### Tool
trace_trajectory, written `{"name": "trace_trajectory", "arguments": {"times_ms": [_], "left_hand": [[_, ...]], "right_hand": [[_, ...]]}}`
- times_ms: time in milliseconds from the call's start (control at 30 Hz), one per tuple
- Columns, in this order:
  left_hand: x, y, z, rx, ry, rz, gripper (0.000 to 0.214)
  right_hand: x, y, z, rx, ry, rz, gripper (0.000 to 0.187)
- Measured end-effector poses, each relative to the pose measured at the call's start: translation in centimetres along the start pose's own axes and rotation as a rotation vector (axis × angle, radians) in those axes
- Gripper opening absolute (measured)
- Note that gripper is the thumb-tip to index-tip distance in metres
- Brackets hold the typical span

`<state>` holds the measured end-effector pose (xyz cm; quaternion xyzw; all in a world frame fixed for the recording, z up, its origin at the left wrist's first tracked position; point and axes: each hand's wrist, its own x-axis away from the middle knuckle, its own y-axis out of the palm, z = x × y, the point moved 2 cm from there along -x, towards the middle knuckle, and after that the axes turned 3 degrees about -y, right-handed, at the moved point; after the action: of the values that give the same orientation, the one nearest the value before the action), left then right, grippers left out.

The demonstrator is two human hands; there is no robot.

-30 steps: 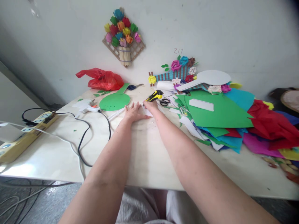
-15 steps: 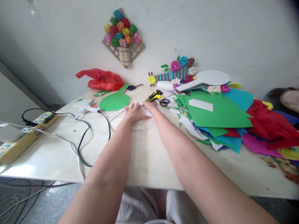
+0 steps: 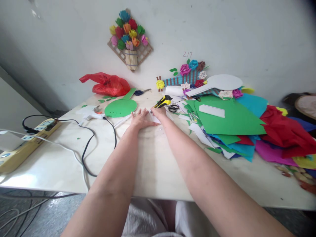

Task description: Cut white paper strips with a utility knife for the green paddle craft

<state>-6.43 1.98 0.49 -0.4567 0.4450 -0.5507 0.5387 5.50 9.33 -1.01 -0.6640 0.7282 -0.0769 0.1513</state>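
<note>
My left hand (image 3: 142, 120) lies flat with its fingers spread, pressing on a small white piece of paper or card (image 3: 155, 120). Close beside it, my right hand (image 3: 159, 113) is closed in a grip around the lower end of a yellow and black utility knife (image 3: 163, 101). The knife's body slants up to the right above the fingers, and its tip is mostly hidden by them. Black-handled scissors (image 3: 173, 108) lie just right of the knife. A green paddle-shaped card (image 3: 120, 108) rests left of my left hand.
A white glue gun (image 3: 93, 116) with a black cord and a power strip (image 3: 32, 141) are at left. A red plastic bag (image 3: 111, 85) sits at the back. Stacked green card (image 3: 229, 117), coloured paper and a white paddle-shaped card (image 3: 224, 81) cover the right side.
</note>
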Motion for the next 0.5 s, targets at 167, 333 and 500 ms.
{"name": "trace_trajectory", "arguments": {"times_ms": [167,333,500], "left_hand": [[-0.1,0.11,-0.09,0.016,0.016,0.016,0.111],[0.04,0.02,0.03,0.028,0.019,0.015,0.111],[-0.02,0.11,-0.07,0.046,0.018,0.033,0.109]], "right_hand": [[0.41,-0.19,-0.38,0.006,0.0,0.006,0.006],[0.81,-0.4,-0.72,0.033,0.003,-0.009,0.005],[0.74,-0.37,-0.64,0.026,-0.007,-0.011,0.005]]}}
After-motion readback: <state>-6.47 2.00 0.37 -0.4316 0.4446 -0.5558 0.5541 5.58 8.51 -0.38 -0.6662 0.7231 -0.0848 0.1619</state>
